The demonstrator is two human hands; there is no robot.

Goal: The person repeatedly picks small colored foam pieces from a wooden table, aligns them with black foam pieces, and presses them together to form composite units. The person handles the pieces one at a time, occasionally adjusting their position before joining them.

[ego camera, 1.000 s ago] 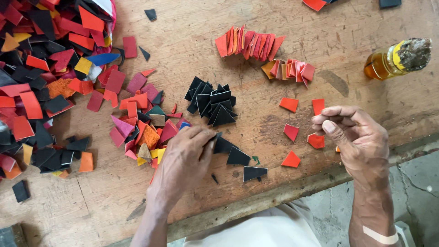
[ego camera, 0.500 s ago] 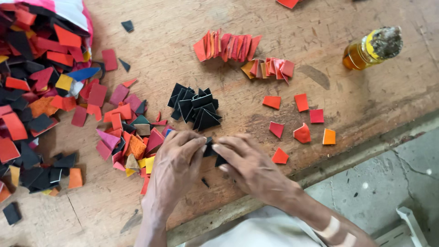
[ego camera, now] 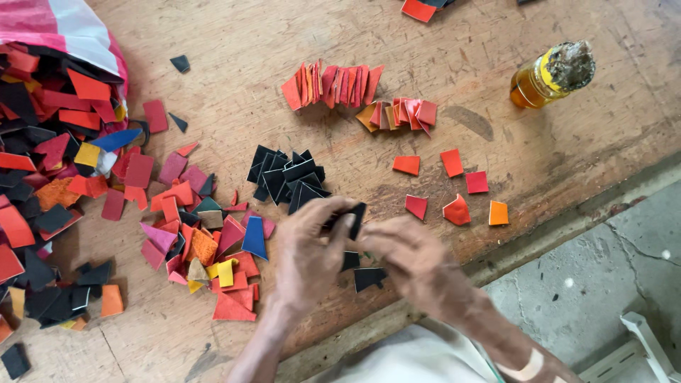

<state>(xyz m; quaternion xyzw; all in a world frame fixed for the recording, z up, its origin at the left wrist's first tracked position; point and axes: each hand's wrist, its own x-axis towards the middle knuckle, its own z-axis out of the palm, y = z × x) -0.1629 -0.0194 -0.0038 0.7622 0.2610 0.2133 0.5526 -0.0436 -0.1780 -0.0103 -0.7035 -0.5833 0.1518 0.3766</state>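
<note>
One small black piece (ego camera: 352, 218), pinched between fingers of left hand (ego camera: 306, 254) and right hand (ego camera: 410, 261), held just above near edge of wooden table (ego camera: 234, 85). Left hand closed around piece's left side, thumb and forefinger tips pressed on it; right hand blurred, fingers curled toward same piece, grip itself hard to make out. Two more black pieces (ego camera: 363, 273) flat on table beneath hands, partly hidden by them. Just beyond, fanned stack of black pieces (ego camera: 286, 177), overlapped too closely for a count. To right, six loose red and orange pieces (ego camera: 448, 186) lying apart. Farther off, two standing rows: longer red row (ego camera: 332, 85), shorter orange and red row (ego camera: 399, 113), pieces packed too tight to number. At far right, one amber glass bottle (ego camera: 545, 76) on its side, mouth plugged with something grey. To left, mixed heap of coloured scraps (ego camera: 206, 237), then larger pile (ego camera: 50, 184) spilling from pink and white sack (ego camera: 71, 28), cut off by left edge. Grey concrete floor (ego camera: 603, 269) at near right.
</note>
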